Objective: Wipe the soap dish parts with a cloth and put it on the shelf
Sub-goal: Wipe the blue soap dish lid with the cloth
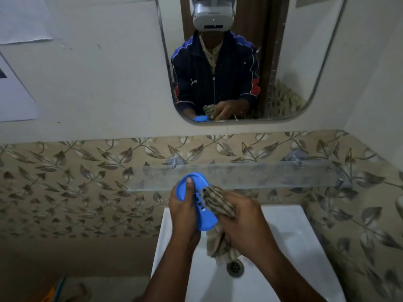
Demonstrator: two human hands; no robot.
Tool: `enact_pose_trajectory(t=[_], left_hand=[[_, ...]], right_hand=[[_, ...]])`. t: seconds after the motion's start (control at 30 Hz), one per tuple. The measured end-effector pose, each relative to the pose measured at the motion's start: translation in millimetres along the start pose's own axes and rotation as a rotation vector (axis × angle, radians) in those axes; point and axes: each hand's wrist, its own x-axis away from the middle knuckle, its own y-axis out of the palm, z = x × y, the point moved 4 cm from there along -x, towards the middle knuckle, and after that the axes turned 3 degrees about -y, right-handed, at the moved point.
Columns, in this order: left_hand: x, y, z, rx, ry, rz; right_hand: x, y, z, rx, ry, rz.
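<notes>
Both forearms reach up from the bottom edge, and I see them meet over the white ceramic sink (305, 247), whose round metal drain (235, 267) sits just below the wrists. My left hand (183, 211) is closed around the blue oval plastic soap dish part (201, 211), thumb laid across its upper face and fingers wrapped behind, holding it tilted with one end up and away. My right hand (244, 227) is clenched on the brown-and-beige striped cloth (218, 202), pressing a bunched fold against the right side of that blue piece, beside a row of small slots. A loose tail of the cloth hangs down between my wrists toward the drain. Just beyond my hands a clear glass shelf (272, 173) runs along the leaf-patterned tile wall (76, 182) on small brackets; the upper end of the blue part overlaps its front edge from my view, and I cannot tell whether they touch. Above that, a rounded wall mirror (305, 62) reflects the same grip.
</notes>
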Motion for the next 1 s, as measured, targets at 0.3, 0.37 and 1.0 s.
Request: enact_pose_trajectory(t=[0.3, 0.37, 1.0], left_hand=[[23, -2, -5, 0.333, -0.485, -0.235], [18, -7, -4, 0.337, -0.508, -0.281], [58, 18, -32, 0.371, -0.449, -0.44]], right_hand=[[39, 27, -1, 0.098, -0.302, -0.165], [42, 17, 3, -0.151, -0.173, -0.215], [1, -1, 2, 0.429, -0.185, 0.106]])
